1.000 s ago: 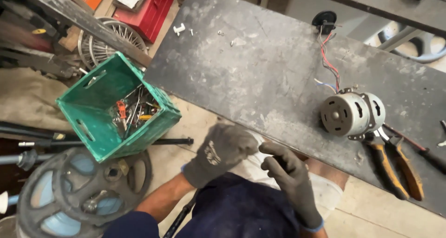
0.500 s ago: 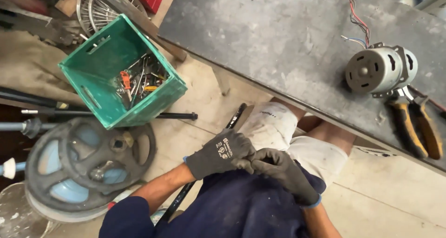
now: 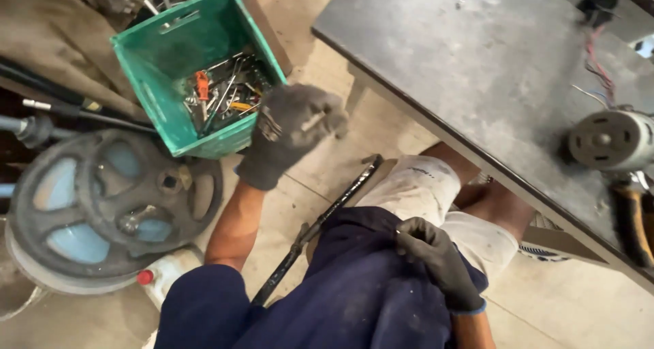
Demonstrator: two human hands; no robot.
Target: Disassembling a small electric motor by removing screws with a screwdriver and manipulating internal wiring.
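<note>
My left hand (image 3: pixel 289 131), in a dark grey glove, is raised just beside the near corner of a green plastic crate (image 3: pixel 160 83). It pinches a small metal piece (image 3: pixel 315 121) between thumb and fingers. The crate holds several hand tools, among them an orange-handled one (image 3: pixel 202 87). My right hand (image 3: pixel 436 260), also gloved, rests low on my dark blue clothing with its fingers curled shut; I see nothing in it. A small electric motor (image 3: pixel 608 139) with loose wires sits on the dark metal table (image 3: pixel 477 56) at the right.
A heavy grey pulley wheel (image 3: pixel 109 192) lies on the floor at the left, over a white can with a red cap (image 3: pixel 144 277). A black rod (image 3: pixel 320 226) lies beside my knee. Orange-handled pliers (image 3: pixel 633 230) rest near the table's edge. Dark bars lie behind the crate.
My hands have separated: the left has risen toward the green crate, and the right has dropped onto my lap. The view has swung left and downward.
</note>
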